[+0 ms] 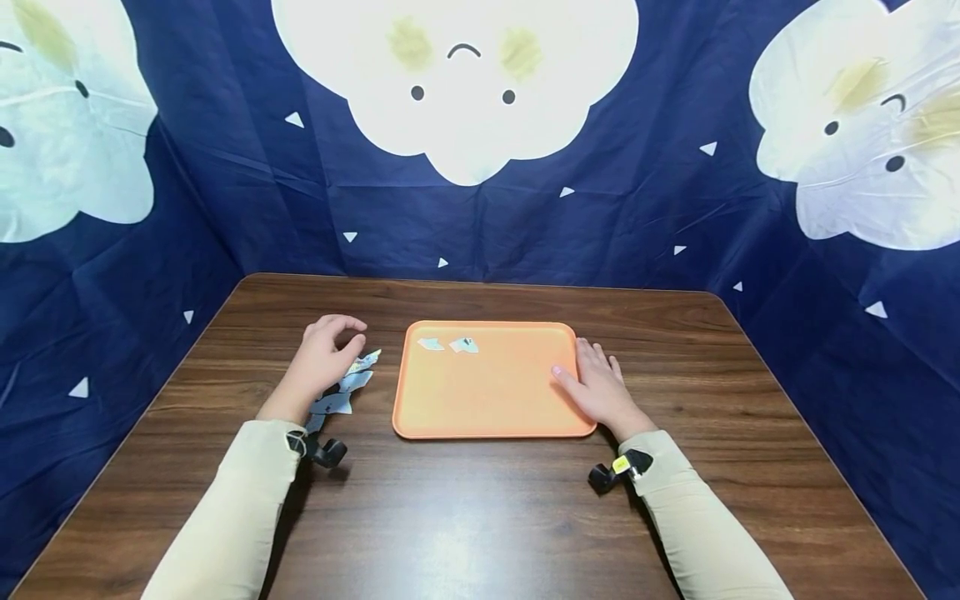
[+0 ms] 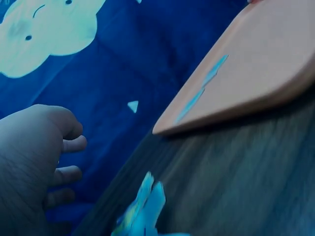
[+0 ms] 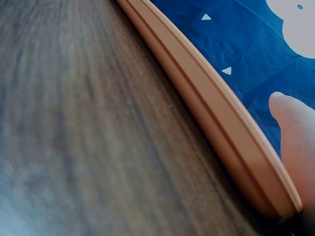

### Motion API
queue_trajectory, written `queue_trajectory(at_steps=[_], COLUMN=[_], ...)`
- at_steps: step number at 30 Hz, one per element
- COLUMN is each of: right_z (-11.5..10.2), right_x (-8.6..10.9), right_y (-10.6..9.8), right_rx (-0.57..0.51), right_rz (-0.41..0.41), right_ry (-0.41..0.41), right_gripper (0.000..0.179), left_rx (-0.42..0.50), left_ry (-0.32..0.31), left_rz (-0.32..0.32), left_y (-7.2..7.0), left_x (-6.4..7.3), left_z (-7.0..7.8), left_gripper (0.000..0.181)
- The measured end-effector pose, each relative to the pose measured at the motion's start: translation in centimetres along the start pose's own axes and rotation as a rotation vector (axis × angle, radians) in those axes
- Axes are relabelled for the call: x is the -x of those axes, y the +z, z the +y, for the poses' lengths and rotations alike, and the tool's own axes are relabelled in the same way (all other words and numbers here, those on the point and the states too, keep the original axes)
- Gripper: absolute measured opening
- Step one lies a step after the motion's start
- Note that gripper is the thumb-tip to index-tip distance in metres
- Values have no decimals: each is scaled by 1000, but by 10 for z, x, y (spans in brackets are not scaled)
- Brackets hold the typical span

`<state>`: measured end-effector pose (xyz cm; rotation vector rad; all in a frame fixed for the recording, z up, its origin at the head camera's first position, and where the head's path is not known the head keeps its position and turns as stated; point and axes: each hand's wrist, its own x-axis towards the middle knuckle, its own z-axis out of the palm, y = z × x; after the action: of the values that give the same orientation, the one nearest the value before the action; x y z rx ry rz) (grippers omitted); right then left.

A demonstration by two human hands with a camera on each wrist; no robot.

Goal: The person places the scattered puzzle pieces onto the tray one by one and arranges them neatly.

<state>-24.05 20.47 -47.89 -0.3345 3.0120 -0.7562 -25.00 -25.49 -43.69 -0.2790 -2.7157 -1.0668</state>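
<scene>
My left hand [image 1: 324, 354] hovers at the left of the table with its fingers loosely bent and nothing between them. Beneath and beside it lie several light-blue paper pieces [image 1: 356, 381], irregular in outline and overlapping; the hand and wrist partly cover them. An orange tray [image 1: 487, 392] lies right of the pile. Near its upper left corner are two more pieces, a pale one [image 1: 431, 344] and one with a dark mark [image 1: 465, 345]. My right hand [image 1: 598, 387] rests on the tray's right edge, thumb over the rim onto its surface, other fingers extended along the outer side.
The brown wooden table [image 1: 465, 517] carries all of this. Dark blue fabric [image 1: 480, 225] with white clouds stands behind and at both sides. Black wrist cameras, left [image 1: 328, 453] and right [image 1: 602, 478], hang low over the table.
</scene>
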Motion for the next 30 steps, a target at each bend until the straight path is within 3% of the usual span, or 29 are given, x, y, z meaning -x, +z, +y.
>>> queue_trajectory(at_steps=[14,20,25,30], right_z=[0,0,-1,-1], right_x=[0,-1,0,1], right_y=[-2,-1,-2,-2], right_rx=[6,6,4,5], right_rz=[-8,-8,-10,-10], right_ry=[3,-5,-4,0], right_gripper=[89,89,90,90], left_rx=[19,29,40,48], left_ry=[-18,-18,50,138], left_rz=[98,156,165,125], left_y=[-4,-5,-3,0], left_x=[28,35,37,35], left_z=[-41,-50,-52,-53], left_gripper=[27,23,13,7])
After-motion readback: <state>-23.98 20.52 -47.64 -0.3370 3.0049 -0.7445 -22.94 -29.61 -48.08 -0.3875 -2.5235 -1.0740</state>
